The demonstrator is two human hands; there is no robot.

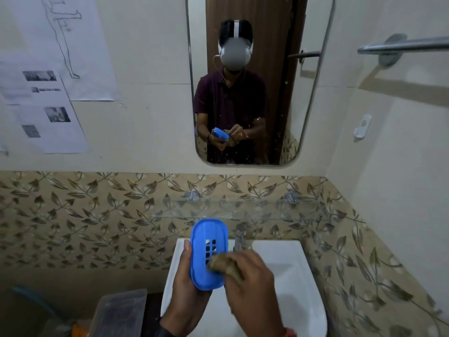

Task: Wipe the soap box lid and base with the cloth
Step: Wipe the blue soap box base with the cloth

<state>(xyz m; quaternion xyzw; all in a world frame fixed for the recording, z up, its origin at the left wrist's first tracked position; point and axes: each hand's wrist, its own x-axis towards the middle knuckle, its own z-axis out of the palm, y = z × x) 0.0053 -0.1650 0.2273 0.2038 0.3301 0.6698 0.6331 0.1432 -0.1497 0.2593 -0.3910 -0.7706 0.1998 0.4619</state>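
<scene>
Blue slotted plastic soap box base (209, 251), crumpled brown cloth (224, 265)

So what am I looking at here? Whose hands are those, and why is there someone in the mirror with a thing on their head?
There is no machine here, just a person. The picture comes from a camera worn on their head, looking down at their own hands. The mirror shows that same person with the headset on. The left hand holds a blue soap box piece with drain slots over the white sink. The right hand presses a brownish cloth against it, wiping. A clear glass shelf hangs above the tap.
</scene>
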